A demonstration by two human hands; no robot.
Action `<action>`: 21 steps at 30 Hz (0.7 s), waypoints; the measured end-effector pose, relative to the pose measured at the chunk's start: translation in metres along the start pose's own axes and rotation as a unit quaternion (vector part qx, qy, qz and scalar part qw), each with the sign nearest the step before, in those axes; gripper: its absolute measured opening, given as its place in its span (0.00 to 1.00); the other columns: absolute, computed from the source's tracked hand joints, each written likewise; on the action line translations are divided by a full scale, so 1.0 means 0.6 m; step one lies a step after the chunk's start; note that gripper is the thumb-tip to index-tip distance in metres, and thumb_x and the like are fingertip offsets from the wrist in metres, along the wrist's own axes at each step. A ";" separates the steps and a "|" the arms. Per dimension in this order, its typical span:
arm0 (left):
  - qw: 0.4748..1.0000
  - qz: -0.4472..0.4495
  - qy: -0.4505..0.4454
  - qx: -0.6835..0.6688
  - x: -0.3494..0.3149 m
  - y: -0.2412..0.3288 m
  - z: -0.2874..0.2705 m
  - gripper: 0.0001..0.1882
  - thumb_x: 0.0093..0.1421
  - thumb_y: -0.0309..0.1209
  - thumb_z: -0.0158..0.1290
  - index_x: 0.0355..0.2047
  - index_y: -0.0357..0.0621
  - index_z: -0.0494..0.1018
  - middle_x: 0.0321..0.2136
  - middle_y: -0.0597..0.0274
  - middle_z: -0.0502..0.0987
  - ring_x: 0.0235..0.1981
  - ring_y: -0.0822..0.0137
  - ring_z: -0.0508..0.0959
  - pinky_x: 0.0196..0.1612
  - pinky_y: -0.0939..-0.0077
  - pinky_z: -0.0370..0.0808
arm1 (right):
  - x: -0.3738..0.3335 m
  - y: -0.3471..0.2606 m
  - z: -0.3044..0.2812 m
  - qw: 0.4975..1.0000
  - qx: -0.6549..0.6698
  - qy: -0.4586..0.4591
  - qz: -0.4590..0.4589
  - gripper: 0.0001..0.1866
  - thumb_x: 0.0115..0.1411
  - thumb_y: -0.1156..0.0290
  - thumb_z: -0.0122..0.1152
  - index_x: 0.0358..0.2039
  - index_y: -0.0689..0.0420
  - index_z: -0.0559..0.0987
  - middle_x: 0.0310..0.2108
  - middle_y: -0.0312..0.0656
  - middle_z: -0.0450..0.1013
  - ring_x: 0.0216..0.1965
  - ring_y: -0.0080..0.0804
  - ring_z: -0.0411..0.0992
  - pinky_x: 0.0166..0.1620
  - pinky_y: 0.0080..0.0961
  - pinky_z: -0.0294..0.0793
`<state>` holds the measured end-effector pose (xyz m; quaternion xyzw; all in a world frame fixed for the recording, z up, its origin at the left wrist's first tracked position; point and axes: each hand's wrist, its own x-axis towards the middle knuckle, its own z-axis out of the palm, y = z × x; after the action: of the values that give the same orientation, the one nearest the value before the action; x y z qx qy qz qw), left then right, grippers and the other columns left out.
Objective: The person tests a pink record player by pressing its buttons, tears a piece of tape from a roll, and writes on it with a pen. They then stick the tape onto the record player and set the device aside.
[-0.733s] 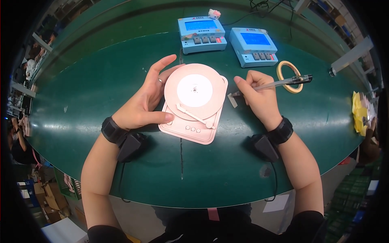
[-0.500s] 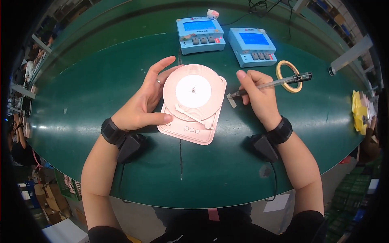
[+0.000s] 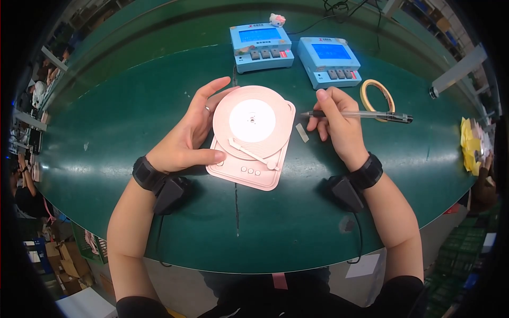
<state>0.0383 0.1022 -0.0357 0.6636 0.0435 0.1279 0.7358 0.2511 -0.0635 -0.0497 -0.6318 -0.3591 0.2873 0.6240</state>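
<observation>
A pink toy-like record player (image 3: 253, 153) with a pink disc, a white centre label and a small tonearm lies on the green table. My left hand (image 3: 186, 139) grips its left side, the thumb on the lower left corner and the fingers behind the disc's edge. To the right, my right hand (image 3: 339, 123) is closed around a clear pen (image 3: 366, 114) with dark ends, its tip pointing left toward the player but apart from it. A small pale strip (image 3: 302, 133) rests on the table just below the pen tip.
Two light-blue boxes, a left one (image 3: 262, 62) and a right one (image 3: 319, 79), with lit screens and grey buttons stand at the back. A roll of tape (image 3: 363, 95) lies behind my right hand. Yellow wrapping (image 3: 466, 146) is at the right edge of the table (image 3: 297, 222).
The pen has swung to a flatter angle in my right hand, its tip lifting away from the pale strip. My left hand and the record player hardly differ.
</observation>
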 end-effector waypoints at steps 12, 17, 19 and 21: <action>1.000 -0.003 0.001 0.007 0.000 -0.001 -0.001 0.55 0.40 0.25 0.61 0.64 0.46 0.38 0.62 0.48 0.49 0.64 0.58 0.51 0.65 0.67 0.44 | 0.001 0.006 -0.003 0.998 -0.048 -0.014 -0.032 0.19 0.61 0.62 0.55 0.16 0.55 0.65 0.10 0.31 0.63 0.08 0.12 0.57 0.13 0.11 0.52; 1.000 -0.005 0.003 0.006 -0.001 0.000 0.001 0.56 0.40 0.26 0.62 0.64 0.46 0.38 0.62 0.49 0.49 0.64 0.58 0.51 0.65 0.67 0.44 | 0.004 0.011 -0.002 0.996 -0.061 -0.008 -0.057 0.21 0.60 0.65 0.56 0.12 0.55 0.63 0.09 0.29 0.59 0.09 0.12 0.57 0.13 0.12 0.50; 1.000 -0.004 0.003 0.009 -0.001 0.000 0.000 0.56 0.40 0.27 0.62 0.64 0.46 0.38 0.62 0.49 0.49 0.64 0.58 0.52 0.65 0.67 0.45 | 0.005 0.012 -0.003 0.994 -0.083 -0.004 -0.072 0.22 0.59 0.66 0.57 0.12 0.55 0.63 0.09 0.29 0.60 0.08 0.12 0.56 0.13 0.12 0.50; 1.000 -0.008 0.005 0.010 -0.001 0.000 0.000 0.56 0.40 0.27 0.62 0.64 0.46 0.39 0.62 0.49 0.50 0.64 0.58 0.52 0.65 0.67 0.45 | 0.002 0.011 -0.003 0.995 -0.073 -0.013 -0.068 0.22 0.59 0.67 0.57 0.11 0.56 0.62 0.09 0.29 0.60 0.09 0.12 0.57 0.13 0.13 0.51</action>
<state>0.0379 0.1021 -0.0361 0.6701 0.0538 0.1242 0.7298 0.2538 -0.0631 -0.0560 -0.6461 -0.4294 0.2254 0.5893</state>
